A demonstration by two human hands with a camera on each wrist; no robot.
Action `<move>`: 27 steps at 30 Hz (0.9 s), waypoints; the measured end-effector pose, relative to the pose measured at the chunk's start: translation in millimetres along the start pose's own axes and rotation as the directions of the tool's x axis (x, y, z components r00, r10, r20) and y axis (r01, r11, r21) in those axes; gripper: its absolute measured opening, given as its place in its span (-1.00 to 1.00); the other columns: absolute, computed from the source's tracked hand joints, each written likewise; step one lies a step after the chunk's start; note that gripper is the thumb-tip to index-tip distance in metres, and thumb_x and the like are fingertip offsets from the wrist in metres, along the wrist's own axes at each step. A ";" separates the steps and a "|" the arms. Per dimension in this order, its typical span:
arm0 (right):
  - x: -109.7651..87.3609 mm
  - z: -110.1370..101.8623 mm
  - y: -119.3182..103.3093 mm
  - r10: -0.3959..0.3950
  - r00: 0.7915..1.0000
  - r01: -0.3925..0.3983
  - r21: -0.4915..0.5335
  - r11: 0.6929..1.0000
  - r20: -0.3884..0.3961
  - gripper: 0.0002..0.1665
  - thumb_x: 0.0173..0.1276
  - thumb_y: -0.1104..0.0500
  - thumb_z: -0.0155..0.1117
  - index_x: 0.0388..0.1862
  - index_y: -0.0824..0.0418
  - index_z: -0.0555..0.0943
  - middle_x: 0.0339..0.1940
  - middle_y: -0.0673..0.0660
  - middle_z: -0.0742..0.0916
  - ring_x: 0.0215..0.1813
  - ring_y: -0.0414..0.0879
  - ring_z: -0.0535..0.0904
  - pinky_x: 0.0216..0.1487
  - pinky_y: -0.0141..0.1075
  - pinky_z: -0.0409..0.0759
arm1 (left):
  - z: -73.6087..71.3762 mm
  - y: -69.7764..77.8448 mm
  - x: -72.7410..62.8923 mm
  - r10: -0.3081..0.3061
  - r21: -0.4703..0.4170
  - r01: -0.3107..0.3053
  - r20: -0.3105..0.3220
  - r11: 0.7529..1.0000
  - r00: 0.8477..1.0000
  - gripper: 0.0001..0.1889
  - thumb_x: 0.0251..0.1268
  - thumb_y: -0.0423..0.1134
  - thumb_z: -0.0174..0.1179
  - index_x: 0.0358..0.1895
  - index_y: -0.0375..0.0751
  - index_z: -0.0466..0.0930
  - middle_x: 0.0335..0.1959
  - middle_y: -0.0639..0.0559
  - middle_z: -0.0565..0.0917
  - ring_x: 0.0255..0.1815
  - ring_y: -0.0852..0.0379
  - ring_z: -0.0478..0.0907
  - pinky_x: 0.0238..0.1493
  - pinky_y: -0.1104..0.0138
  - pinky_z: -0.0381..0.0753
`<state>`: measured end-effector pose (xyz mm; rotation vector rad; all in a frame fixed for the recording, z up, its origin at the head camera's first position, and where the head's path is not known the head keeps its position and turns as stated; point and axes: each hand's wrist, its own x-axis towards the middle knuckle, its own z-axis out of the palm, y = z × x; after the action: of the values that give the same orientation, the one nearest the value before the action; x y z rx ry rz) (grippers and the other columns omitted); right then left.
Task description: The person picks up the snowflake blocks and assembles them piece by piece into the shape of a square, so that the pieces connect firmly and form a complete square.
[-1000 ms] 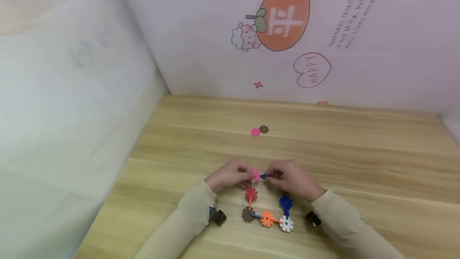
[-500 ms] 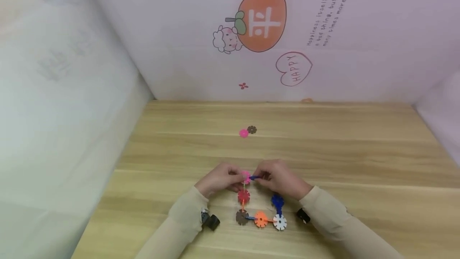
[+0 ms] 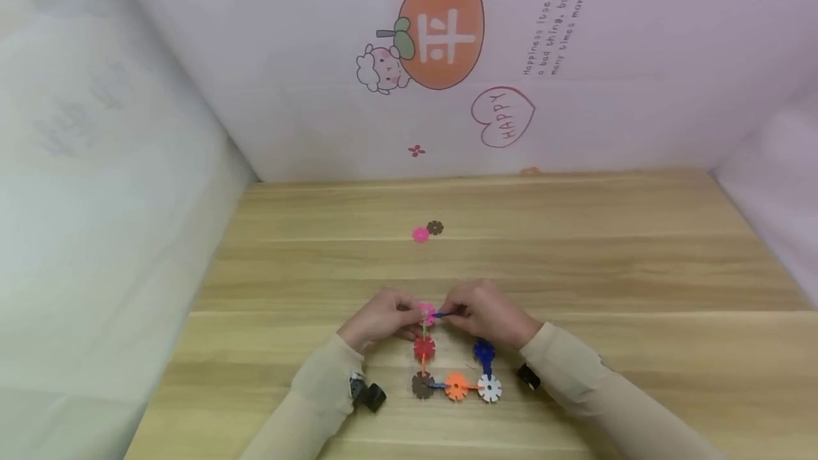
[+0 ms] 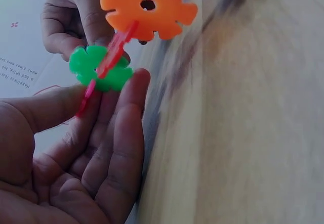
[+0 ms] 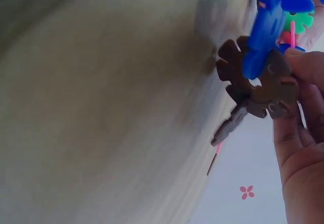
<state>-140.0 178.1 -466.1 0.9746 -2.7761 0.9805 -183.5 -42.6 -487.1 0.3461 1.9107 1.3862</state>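
Notched plastic snowflake discs are slotted together into a bent chain between my hands. In the head view my left hand (image 3: 382,318) pinches the pink disc (image 3: 426,314) at the chain's far left corner, thumb on its face. My right hand (image 3: 488,313) pinches a blue disc seen edge-on (image 3: 442,314), its tip right at the pink disc's edge. Down the left side run a red disc (image 3: 424,348) and a brown disc (image 3: 422,385). The left wrist view shows a green disc (image 4: 83,64) beside my left fingertips. A second brown disc (image 5: 276,90) shows near my right fingers.
An orange disc (image 3: 456,387) and a white disc (image 3: 489,388) form the chain's near side, with a blue disc (image 3: 483,351) beyond the white one. Farther back lie a loose pink disc (image 3: 420,234) and brown disc (image 3: 435,228). A printed cloth wall (image 3: 307,105) borders the wooden table (image 3: 607,247).
My right hand has come closer to my left, bringing the blue disc from a small gap to the pink disc's edge. The whole head view has shifted, moving everything leftward.
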 end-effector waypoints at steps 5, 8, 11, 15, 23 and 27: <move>4.0 2.1 -2.3 -0.019 1.000 0.020 -0.007 1.000 0.012 -0.92 0.20 0.30 0.46 -0.35 0.13 0.75 -0.35 -0.04 0.79 -0.32 -0.30 0.67 -0.24 -0.50 0.67 | -2.7 -0.8 -2.8 -0.010 -0.016 0.010 0.000 1.000 1.000 -0.81 0.41 -0.39 0.13 -0.14 -0.48 0.67 -0.34 -0.15 0.74 -0.43 0.18 0.69 -0.24 0.29 0.78; 5.6 2.1 -3.8 -0.009 0.999 0.009 0.011 1.000 0.030 -0.92 0.21 0.29 0.45 -0.33 0.13 0.75 -0.34 -0.04 0.78 -0.30 -0.30 0.67 -0.22 -0.51 0.67 | -4.9 -1.6 -5.3 -0.011 -0.014 0.011 0.007 1.000 1.000 -0.81 0.41 -0.38 0.13 -0.14 -0.47 0.68 -0.31 -0.15 0.74 -0.40 0.17 0.70 -0.22 0.29 0.77; 6.2 0.2 -2.4 0.020 0.997 -0.024 0.053 0.998 0.080 -0.93 0.25 0.26 0.43 -0.28 0.13 0.74 -0.30 -0.04 0.78 -0.26 -0.32 0.66 -0.20 -0.51 0.67 | -6.1 -2.0 -7.0 -0.009 -0.002 0.009 0.013 1.000 1.000 -0.81 0.41 -0.37 0.14 -0.15 -0.45 0.68 -0.28 -0.15 0.74 -0.37 0.15 0.71 -0.21 0.28 0.77; 5.0 -7.3 6.3 0.080 0.985 -0.102 0.143 0.984 0.153 -0.83 0.27 0.19 0.43 -0.16 0.17 0.72 -0.21 0.01 0.77 -0.19 -0.26 0.68 -0.14 -0.46 0.69 | -4.9 -1.3 -7.2 -0.013 -0.006 0.013 0.014 1.000 1.000 -0.81 0.40 -0.36 0.14 -0.14 -0.45 0.68 -0.29 -0.15 0.75 -0.36 0.14 0.72 -0.21 0.28 0.77; 7.3 -26.1 35.2 0.333 0.935 -0.348 0.141 0.927 0.120 -0.70 0.31 0.08 0.39 -0.05 0.20 0.69 -0.21 -0.02 0.76 -0.17 -0.21 0.65 -0.07 -0.33 0.69 | -2.2 -0.3 -4.6 -0.017 -0.026 0.017 0.014 1.000 1.000 -0.79 0.41 -0.34 0.16 -0.12 -0.45 0.68 -0.33 -0.14 0.76 -0.36 0.14 0.73 -0.20 0.27 0.78; 12.3 -29.8 52.5 0.384 0.919 -0.391 0.086 0.917 0.089 -0.71 0.34 0.17 0.35 -0.01 0.28 0.66 -0.17 0.10 0.76 -0.13 -0.11 0.67 -0.02 -0.22 0.71 | -0.6 0.0 -2.0 -0.013 -0.035 0.014 0.024 0.999 1.000 -0.79 0.40 -0.34 0.17 -0.09 -0.46 0.66 -0.32 -0.17 0.76 -0.35 0.12 0.73 -0.18 0.26 0.77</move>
<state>-184.9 220.2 -468.5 0.4750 -3.0767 1.1598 -182.4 -44.2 -486.2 0.3311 1.8641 1.3991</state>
